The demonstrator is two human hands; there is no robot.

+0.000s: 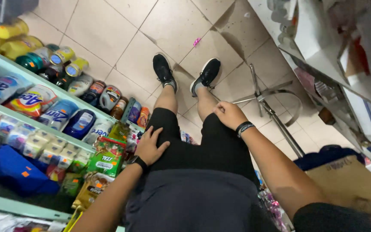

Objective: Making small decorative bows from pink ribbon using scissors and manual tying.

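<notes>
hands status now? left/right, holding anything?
Left hand: open, flat on the left thigh, holding nothing.
Right hand: loosely curled, resting on the right knee, holding nothing.

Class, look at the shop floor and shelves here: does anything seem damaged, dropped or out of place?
Yes. The floor tile beyond the shoes is cracked, and a small pink scrap lies on it as litter. Both hands, left hand and right hand, rest on the thighs.

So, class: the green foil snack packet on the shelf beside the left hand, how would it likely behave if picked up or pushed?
The green snack packet looks puffy and crinkled, so probably light and floppy. Its glossy film may feel slippery. It leans among other packets, so a push would likely tip it. The left hand rests on the thigh nearby.
</notes>
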